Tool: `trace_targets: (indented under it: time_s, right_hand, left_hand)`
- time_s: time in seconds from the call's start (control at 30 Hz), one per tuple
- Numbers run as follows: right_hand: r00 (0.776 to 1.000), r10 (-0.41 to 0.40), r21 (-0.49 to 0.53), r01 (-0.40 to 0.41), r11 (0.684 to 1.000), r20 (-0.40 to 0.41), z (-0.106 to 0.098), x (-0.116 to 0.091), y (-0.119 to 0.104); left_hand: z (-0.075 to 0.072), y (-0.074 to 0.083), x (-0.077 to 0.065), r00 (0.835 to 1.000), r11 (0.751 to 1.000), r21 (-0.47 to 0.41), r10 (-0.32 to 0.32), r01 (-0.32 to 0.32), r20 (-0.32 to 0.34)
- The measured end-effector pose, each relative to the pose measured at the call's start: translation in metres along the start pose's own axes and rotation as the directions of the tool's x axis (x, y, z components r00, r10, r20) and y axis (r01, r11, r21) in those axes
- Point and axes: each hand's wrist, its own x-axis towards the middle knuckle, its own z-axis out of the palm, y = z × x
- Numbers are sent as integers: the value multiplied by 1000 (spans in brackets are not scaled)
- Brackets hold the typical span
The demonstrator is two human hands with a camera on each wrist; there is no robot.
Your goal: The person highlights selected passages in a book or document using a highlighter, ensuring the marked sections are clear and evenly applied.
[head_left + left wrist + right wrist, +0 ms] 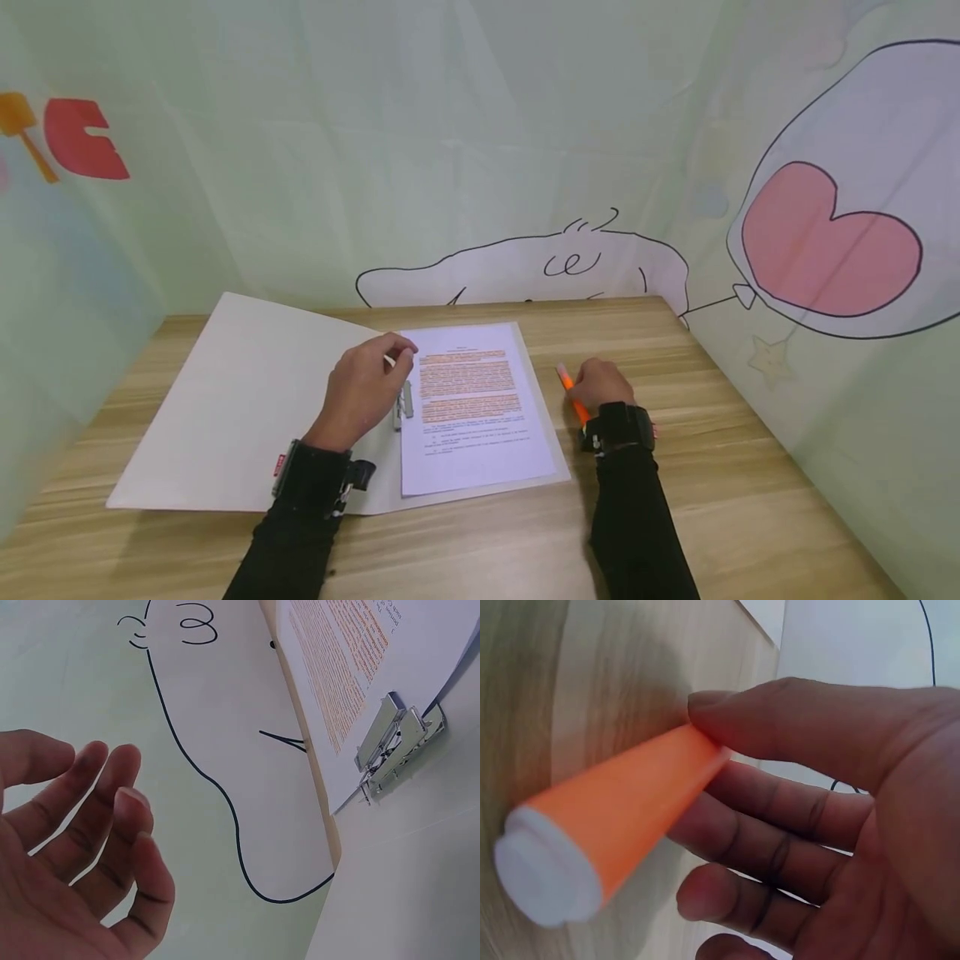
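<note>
One orange highlighter pinched beside my spread white folder

Nearest me, my black sleeves reach in over the wooden desk. My right hand pinches the highlighter between thumb and fingers, low over the desk, to the right of the folder; whether it touches the wood I cannot tell. I'd judge it light and stiff, its smooth barrel apt to roll if let go; mid-barrel seems the place to hold it. My left hand is above the folder, fingers loosely bent around nothing. By the fold sits a metal lever clip, at the edge of a printed sheet with orange-marked upper paragraphs. That sheet should be limp and crease easily, best steadied flat by its margin.

The right wrist view shows the highlighter's white end plug, not distinguishable in the head view, which alone shows its pale far tip. The left wrist view shows my bare palm side; the head view, mostly the back.

Beyond everything hangs a pale green backdrop with a heart balloon.
</note>
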Motion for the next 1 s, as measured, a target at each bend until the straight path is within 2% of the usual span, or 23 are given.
trace_targets:
  time_s: [0.4,0.53,0.6,0.7,0.8,0.9,1.0]
  right_hand:
    - [999,-22,-3,22,1000,-26,2,1,2]
    - [988,-128,42,132,990,-89,-10,-7,-9]
    - [970,-208,86,219,972,-126,-19,-12,-19]
    - [930,-331,136,353,926,-163,-29,-23,-40]
    - [884,-437,145,460,876,-168,-33,-37,-64]
    - [834,-531,123,549,827,-149,-31,-48,-85]
    - [784,-610,109,620,777,-117,-27,-56,-100]
  left_hand:
    - [5,-1,-1,1000,1000,-11,-12,12,27]
    - [4,0,-1,1000,1000,-9,-8,8,23]
    - [4,1,-1,1000,1000,-13,0,1,21]
    - [4,3,-1,999,999,-39,24,-23,30]
    - [5,8,-2,995,993,-94,71,-65,64]
    - [6,16,-4,983,982,-150,136,-117,122]
    - [7,23,-6,962,968,-183,204,-171,183]
